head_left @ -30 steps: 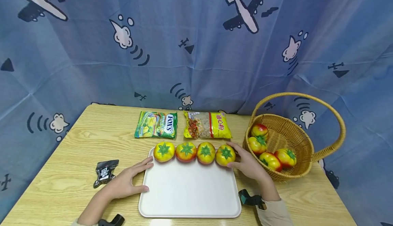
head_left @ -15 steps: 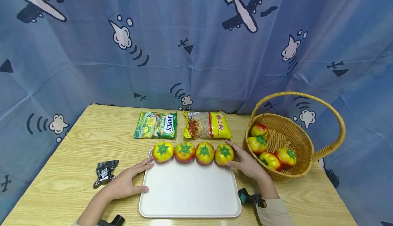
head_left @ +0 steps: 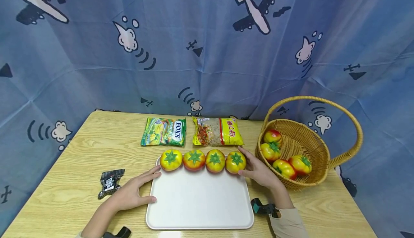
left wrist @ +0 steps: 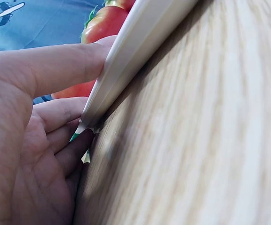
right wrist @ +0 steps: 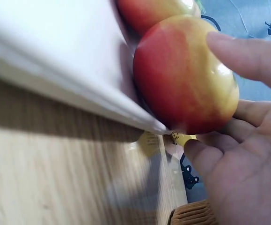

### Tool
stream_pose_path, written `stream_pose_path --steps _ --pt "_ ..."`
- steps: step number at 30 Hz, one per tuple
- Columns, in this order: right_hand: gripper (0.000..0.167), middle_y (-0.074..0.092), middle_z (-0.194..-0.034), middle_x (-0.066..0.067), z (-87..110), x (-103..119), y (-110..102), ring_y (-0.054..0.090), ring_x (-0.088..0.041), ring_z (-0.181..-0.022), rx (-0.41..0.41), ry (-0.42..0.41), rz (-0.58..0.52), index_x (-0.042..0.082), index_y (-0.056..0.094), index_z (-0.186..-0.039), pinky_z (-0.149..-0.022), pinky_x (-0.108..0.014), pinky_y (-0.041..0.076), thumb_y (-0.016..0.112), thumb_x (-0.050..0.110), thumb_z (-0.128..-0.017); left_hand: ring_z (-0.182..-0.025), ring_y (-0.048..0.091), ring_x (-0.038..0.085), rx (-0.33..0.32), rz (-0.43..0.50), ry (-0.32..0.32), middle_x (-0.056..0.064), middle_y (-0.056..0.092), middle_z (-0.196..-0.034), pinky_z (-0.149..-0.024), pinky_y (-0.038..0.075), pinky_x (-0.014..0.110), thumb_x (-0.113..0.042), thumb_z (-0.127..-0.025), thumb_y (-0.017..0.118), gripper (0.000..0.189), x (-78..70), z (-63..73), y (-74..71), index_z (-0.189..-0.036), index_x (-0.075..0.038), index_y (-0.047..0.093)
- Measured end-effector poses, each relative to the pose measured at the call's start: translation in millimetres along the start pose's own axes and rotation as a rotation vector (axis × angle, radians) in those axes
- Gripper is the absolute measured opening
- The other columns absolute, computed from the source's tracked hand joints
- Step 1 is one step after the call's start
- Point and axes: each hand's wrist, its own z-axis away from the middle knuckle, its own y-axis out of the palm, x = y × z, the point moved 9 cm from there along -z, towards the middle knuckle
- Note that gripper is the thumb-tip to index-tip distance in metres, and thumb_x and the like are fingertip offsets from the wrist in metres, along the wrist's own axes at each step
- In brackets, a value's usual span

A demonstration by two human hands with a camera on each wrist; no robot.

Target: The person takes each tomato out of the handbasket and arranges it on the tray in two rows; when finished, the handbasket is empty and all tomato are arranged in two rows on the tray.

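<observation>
In the head view, a white tray (head_left: 198,202) lies on the table with a row of several red-and-yellow tomatoes with green star-shaped tops along its far edge. My left hand (head_left: 134,193) is at the tray's left side, thumb and fingers spread, their tips touching the rim. The left wrist view shows the thumb (left wrist: 74,68) against that rim. My right hand (head_left: 258,169) holds the rightmost tomato (right wrist: 186,75) at the tray's far right corner. Its thumb (right wrist: 243,56) touches one side of the fruit, and its other fingers curl behind, partly hidden.
A wicker basket (head_left: 299,141) with a tall handle stands right of the tray, several fruits inside. Behind the tray lie a green FOX'S bag (head_left: 164,132) and a yellow pasta bag (head_left: 217,132). A small black packet (head_left: 111,183) is beyond the left hand.
The row of tomatoes has shifted very slightly left on the tray, the right hand along with it. The left hand and tray stay in place.
</observation>
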Motion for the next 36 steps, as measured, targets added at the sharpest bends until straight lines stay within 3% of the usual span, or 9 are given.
stream_pose_path --steps 6,12,20,24,30,36 --pt "0.085 0.014 -0.157 -0.021 2.4 4 -3 0.019 -0.042 -0.142 -0.029 0.018 0.028 0.005 0.016 -0.152 -0.112 -0.054 0.025 0.069 0.018 -0.087 -0.139 0.031 0.035 0.003 0.007 0.002 0.003 0.029 -0.155 -0.106 0.033 0.059 -0.051 -0.079 0.070 0.076 -2.1 0.1 -0.4 -0.141 -0.013 0.047" --pt "0.082 0.015 -0.157 -0.021 8.4 17 -12 0.013 -0.042 -0.143 -0.102 0.033 0.060 0.005 0.020 -0.150 -0.114 -0.055 0.019 0.069 0.023 -0.087 -0.139 0.031 0.035 0.004 0.002 0.006 0.003 0.029 -0.155 -0.106 0.033 0.059 -0.050 -0.080 0.069 0.075 -3.5 1.1 -1.0 -0.141 -0.012 0.047" --pt "0.072 0.028 -0.153 -0.018 17.5 44 -28 0.024 -0.039 -0.142 -0.186 -0.060 0.170 0.003 0.027 -0.148 -0.112 -0.049 0.025 0.066 0.019 -0.089 -0.139 0.031 0.034 0.005 0.007 -0.003 0.003 0.029 -0.156 -0.106 0.033 0.059 -0.050 -0.080 0.069 0.075 -2.3 0.6 -0.8 -0.141 -0.013 0.047" --pt "0.070 0.031 -0.152 -0.016 24.5 53 -41 0.028 -0.037 -0.140 -0.224 -0.073 0.198 0.005 0.030 -0.147 -0.111 -0.039 0.029 0.065 0.022 -0.090 -0.139 0.031 0.034 0.005 0.009 -0.006 0.003 0.029 -0.155 -0.107 0.032 0.059 -0.051 -0.079 0.070 0.076 -1.9 0.1 -0.5 -0.141 -0.012 0.047" --pt "0.068 0.031 -0.151 -0.018 30.8 65 -66 0.029 -0.039 -0.139 -0.253 -0.112 0.229 0.003 0.030 -0.147 -0.101 0.000 0.026 0.065 0.021 -0.090 -0.140 0.031 0.034 0.008 0.018 -0.010 0.003 0.029 -0.156 -0.107 0.032 0.059 -0.051 -0.079 0.070 0.077 -1.5 -0.2 -0.3 -0.141 -0.011 0.046" --pt "0.067 0.031 -0.150 -0.023 34.0 79 -97 0.028 -0.045 -0.135 -0.253 -0.136 0.278 -0.001 0.029 -0.146 -0.096 0.004 0.025 0.064 0.015 -0.091 -0.139 0.031 0.034 0.007 0.007 -0.005 0.004 0.029 -0.155 -0.107 0.033 0.058 -0.051 -0.080 0.069 0.077 -3.7 0.2 -1.1 -0.141 -0.010 0.047"
